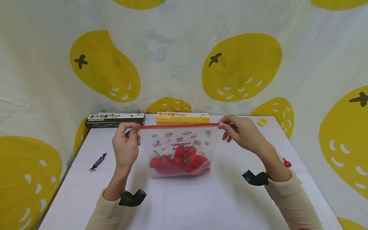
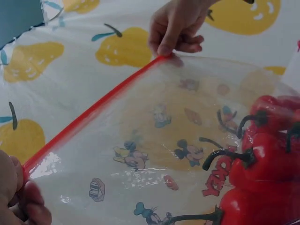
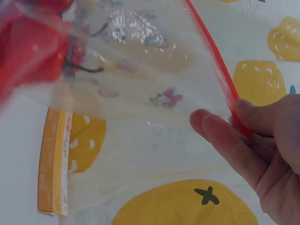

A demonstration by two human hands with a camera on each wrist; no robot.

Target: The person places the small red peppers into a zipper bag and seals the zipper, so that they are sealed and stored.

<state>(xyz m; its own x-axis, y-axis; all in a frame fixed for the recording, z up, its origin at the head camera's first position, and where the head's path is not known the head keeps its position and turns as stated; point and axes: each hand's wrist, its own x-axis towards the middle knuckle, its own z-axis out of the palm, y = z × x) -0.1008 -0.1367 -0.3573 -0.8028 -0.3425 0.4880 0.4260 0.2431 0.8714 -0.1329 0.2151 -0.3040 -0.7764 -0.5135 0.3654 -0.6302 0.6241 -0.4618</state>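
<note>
A clear zip bag (image 1: 179,137) with a red top strip and printed cartoon figures hangs upright between my two hands. Several red peppers (image 1: 179,163) with dark green stems lie in its lower part. My left hand (image 1: 126,145) pinches the left end of the red strip between thumb and fingers. At the other end, my right hand (image 1: 241,132) pinches the strip's right corner. The strip is stretched straight, and in the left wrist view the red zip strip (image 2: 93,110) runs from one hand to the other.
Behind the bag stand a dark pasta box (image 1: 115,120) and a yellow pasta box (image 1: 182,118). A purple wrapped candy (image 1: 98,161) lies at left, a yellow wrapped candy (image 1: 262,121) at the back right, and a red lollipop (image 1: 287,163) beside the right forearm. A fruit-patterned curtain (image 1: 172,64) closes the back.
</note>
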